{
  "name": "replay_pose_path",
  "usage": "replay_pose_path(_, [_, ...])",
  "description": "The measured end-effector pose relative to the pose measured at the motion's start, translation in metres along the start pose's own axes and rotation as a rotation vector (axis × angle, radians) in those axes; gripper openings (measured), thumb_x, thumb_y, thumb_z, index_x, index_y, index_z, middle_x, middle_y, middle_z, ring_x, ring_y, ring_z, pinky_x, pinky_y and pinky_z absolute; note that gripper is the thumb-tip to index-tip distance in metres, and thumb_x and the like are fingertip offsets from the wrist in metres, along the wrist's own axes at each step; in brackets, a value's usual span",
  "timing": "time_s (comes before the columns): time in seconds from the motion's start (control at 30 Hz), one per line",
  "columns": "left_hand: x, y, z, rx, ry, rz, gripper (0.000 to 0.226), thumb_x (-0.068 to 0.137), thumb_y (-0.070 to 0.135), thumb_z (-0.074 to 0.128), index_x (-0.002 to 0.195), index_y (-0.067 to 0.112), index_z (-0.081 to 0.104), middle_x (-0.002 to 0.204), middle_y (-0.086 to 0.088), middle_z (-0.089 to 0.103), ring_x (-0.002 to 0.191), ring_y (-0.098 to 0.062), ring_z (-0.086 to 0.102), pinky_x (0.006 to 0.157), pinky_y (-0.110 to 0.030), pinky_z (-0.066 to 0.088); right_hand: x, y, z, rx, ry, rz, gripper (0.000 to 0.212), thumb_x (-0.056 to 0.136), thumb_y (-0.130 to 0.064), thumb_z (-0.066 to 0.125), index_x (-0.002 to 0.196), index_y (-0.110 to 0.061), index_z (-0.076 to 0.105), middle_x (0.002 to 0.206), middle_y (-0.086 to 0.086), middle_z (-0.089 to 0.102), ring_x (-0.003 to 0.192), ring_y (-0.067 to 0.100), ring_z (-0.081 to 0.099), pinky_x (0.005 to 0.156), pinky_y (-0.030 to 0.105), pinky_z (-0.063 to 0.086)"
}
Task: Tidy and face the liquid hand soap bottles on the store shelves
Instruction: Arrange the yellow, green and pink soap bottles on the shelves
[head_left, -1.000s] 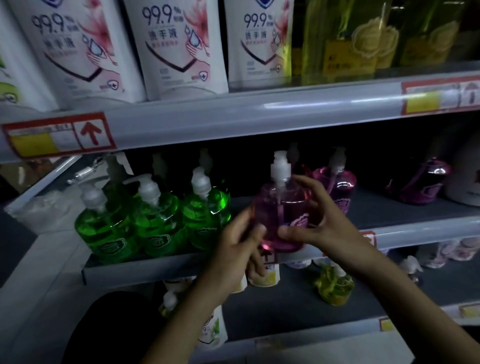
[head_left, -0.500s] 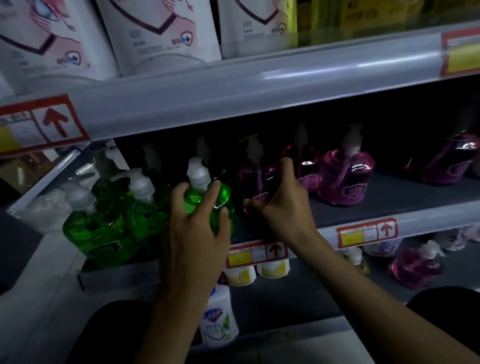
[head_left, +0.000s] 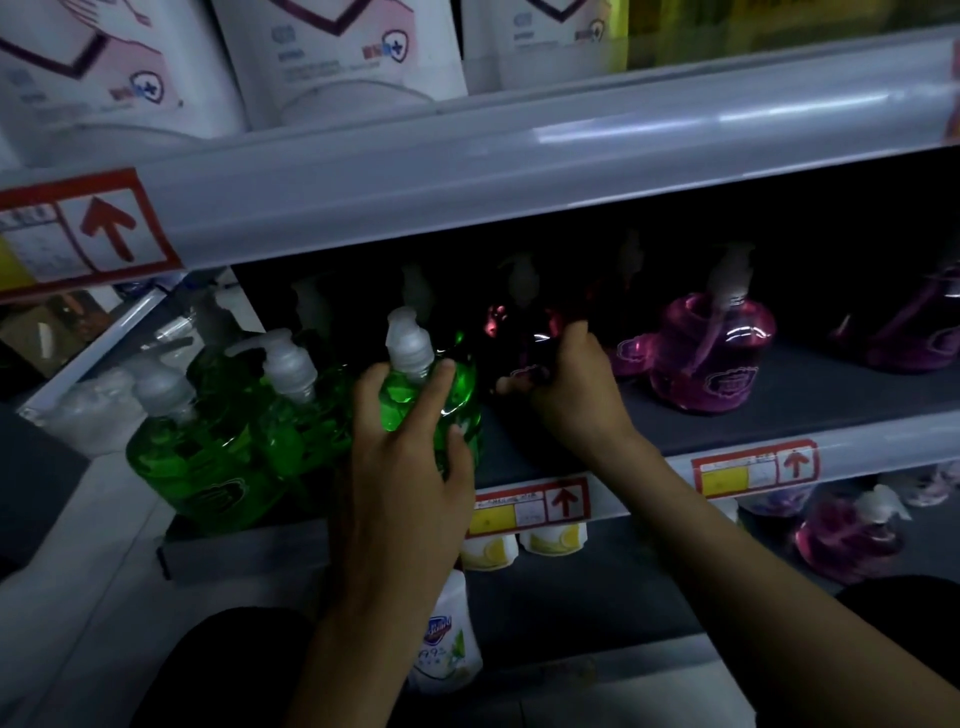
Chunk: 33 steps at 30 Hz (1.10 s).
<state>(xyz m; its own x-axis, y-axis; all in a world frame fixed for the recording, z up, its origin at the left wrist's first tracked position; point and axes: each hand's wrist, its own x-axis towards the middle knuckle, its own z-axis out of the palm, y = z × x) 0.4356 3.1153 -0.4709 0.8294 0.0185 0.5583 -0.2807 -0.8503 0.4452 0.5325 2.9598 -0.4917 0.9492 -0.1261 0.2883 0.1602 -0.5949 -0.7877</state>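
On the middle shelf (head_left: 779, 415), several green pump soap bottles stand at the left. My left hand (head_left: 410, 447) wraps around the rightmost green bottle (head_left: 457, 374), fingers on both sides below its white pump. My right hand (head_left: 571, 384) reaches deep into the dark shelf and grips a pink pump bottle (head_left: 519, 338), which is mostly in shadow. Another pink bottle (head_left: 711, 353) stands upright to the right, apart from my hand. A further pink bottle (head_left: 904, 338) sits at the far right.
The upper shelf rail (head_left: 519, 171) hangs just above my hands, with white refill pouches (head_left: 337, 47) on top. Price tags (head_left: 530, 506) line the shelf edge. The lower shelf holds a white bottle (head_left: 447, 644), yellow-capped items (head_left: 524, 545) and a pink bottle (head_left: 847, 535).
My right hand has pushed the pink bottle from the front edge deep into the shelf. My left hand left it and took hold of the rightmost green bottle.
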Motion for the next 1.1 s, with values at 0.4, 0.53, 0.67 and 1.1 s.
replay_pose_path(0.4, [-0.016, 0.05, 0.041, -0.276, -0.136, 0.074, 0.022, 0.091, 0.016, 0.052, 0.11, 0.022, 0.063, 0.108, 0.007, 0.053, 0.077, -0.019, 0.056, 0.065, -0.022, 0.04, -0.03, 0.037, -0.13, -0.045, 0.638, -0.046, 0.042, 0.074, -0.013, 0.063, 0.115, -0.012, 0.056, 0.111, 0.012, 0.058, 0.101, 0.028, 0.058, 0.089, 0.041, 0.048])
replay_pose_path(0.53, [-0.01, 0.073, 0.07, -0.392, -0.342, -0.03, 0.04, 0.093, 0.016, 0.052, 0.131, 0.03, 0.05, 0.112, -0.019, 0.058, 0.096, -0.041, 0.057, 0.076, -0.042, 0.049, -0.018, 0.067, -0.142, 0.296, 0.093, 0.179, 0.09, 0.06, -0.014, 0.076, 0.139, -0.024, 0.036, 0.123, 0.007, 0.059, 0.109, 0.024, 0.061, 0.095, 0.047, 0.052])
replay_pose_path(0.67, [-0.005, 0.082, 0.082, -0.483, -0.36, -0.115, 0.045, 0.092, 0.016, 0.053, 0.131, 0.037, 0.046, 0.113, -0.028, 0.057, 0.102, -0.045, 0.055, 0.08, -0.045, 0.051, -0.015, 0.079, -0.137, 0.271, -0.02, 0.152, 0.1, 0.052, -0.021, 0.09, 0.129, -0.04, 0.029, 0.119, 0.007, 0.062, 0.104, 0.025, 0.065, 0.091, 0.05, 0.054])
replay_pose_path(1.1, [-0.023, 0.055, 0.067, -0.412, -0.185, 0.033, 0.067, 0.091, 0.014, 0.054, 0.145, 0.04, 0.025, 0.148, 0.008, 0.031, 0.117, -0.03, 0.054, 0.101, -0.031, 0.046, -0.055, 0.028, -0.11, 0.128, 0.009, -0.11, 0.093, 0.049, -0.026, 0.095, 0.124, -0.034, 0.041, 0.112, -0.02, 0.059, 0.098, -0.006, 0.06, 0.077, 0.015, 0.053])
